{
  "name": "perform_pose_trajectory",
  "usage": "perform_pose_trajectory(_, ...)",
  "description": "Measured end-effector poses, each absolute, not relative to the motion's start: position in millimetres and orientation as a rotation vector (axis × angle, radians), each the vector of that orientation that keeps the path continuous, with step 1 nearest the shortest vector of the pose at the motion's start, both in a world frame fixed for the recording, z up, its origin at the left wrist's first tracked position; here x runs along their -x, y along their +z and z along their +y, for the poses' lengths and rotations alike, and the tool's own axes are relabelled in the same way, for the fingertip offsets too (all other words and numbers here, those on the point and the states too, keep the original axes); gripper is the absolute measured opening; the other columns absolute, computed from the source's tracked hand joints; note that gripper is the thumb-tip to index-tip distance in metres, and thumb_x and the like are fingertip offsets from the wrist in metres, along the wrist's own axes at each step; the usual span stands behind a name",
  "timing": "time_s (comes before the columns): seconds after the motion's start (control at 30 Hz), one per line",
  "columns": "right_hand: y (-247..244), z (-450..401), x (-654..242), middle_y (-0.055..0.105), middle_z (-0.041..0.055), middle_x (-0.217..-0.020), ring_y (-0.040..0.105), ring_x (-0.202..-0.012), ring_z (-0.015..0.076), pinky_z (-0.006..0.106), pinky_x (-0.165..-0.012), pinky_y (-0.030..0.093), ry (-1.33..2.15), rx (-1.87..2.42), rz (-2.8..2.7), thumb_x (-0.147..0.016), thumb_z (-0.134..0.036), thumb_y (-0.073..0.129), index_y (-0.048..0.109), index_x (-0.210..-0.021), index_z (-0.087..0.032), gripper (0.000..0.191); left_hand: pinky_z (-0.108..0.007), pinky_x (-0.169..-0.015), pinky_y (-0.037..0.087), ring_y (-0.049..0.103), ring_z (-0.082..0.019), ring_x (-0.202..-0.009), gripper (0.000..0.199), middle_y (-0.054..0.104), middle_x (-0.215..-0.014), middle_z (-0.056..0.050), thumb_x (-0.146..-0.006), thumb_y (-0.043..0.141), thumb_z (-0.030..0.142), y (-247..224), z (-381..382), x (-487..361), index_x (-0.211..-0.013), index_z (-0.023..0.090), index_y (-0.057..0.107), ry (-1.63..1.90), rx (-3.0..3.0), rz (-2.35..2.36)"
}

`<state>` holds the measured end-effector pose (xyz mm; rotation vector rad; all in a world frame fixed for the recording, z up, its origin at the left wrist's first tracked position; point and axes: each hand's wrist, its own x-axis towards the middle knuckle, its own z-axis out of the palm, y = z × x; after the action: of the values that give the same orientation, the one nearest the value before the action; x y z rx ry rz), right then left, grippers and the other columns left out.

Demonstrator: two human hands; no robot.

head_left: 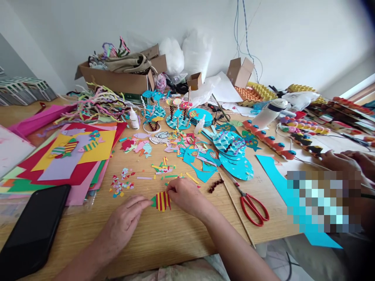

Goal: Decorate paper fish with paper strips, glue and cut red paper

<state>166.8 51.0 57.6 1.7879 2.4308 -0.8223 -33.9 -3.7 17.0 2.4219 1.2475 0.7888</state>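
On tbl (pixel 140 248), striped fish (pixel 163 201) lies crosswise, green end L; L hand (pixel 125 219) outstretched, R hand (pixel 187 197) pinched.

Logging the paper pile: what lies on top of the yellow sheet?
A lilac sheet and several paper fish lie over the yellow sheet. The yellow surface beneath them is covered and cannot be seen.

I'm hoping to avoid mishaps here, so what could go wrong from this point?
The striped paper fish between the left hand and right hand might crease if pressed hard. The thin stick reaches the table's near edge, so the right forearm could knock it. Loose paper scraps near the left hand might scatter.
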Motion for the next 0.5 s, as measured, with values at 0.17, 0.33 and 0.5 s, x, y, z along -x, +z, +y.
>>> perform_pose_trajectory(0.17,60,51,-159,0.071,0.0037,-0.079,0.061,-0.073,0.0158,0.023,-0.057,0.034,-0.954,-1.700,2.423,-0.071,-0.013,0.045,0.072,-0.079,-0.020,0.029,-0.024,-0.073,0.053,0.065,-0.015,-0.079,0.023,0.069,-0.083,-0.003,-0.084,0.040,0.016,16,-3,40,-0.086,0.021,0.062,0.848,-2.361,1.347)
perform_pose_trajectory(0.33,63,54,-169,0.070,0.0046,-0.084,0.061,-0.077,0.0157,0.023,-0.061,0.034,-0.831,-1.866,2.463,-0.078,-0.013,0.044,0.069,-0.086,-0.019,0.028,-0.023,-0.065,0.052,0.065,-0.015,-0.069,0.015,0.068,-0.074,0.000,-0.079,0.044,0.019,20,1,41,-0.077,0.022,0.059,0.814,-2.203,1.426)
perform_pose_trajectory(0.5,63,46,-190,0.069,0.0047,-0.084,0.060,-0.078,0.0154,0.023,-0.064,0.035,-0.804,-1.915,2.445,-0.078,-0.012,0.045,0.067,-0.084,-0.018,0.023,-0.022,-0.059,0.051,0.064,-0.014,-0.062,0.015,0.067,-0.066,0.002,-0.077,0.046,0.024,26,6,38,-0.073,0.022,0.060,0.731,-1.925,1.413)
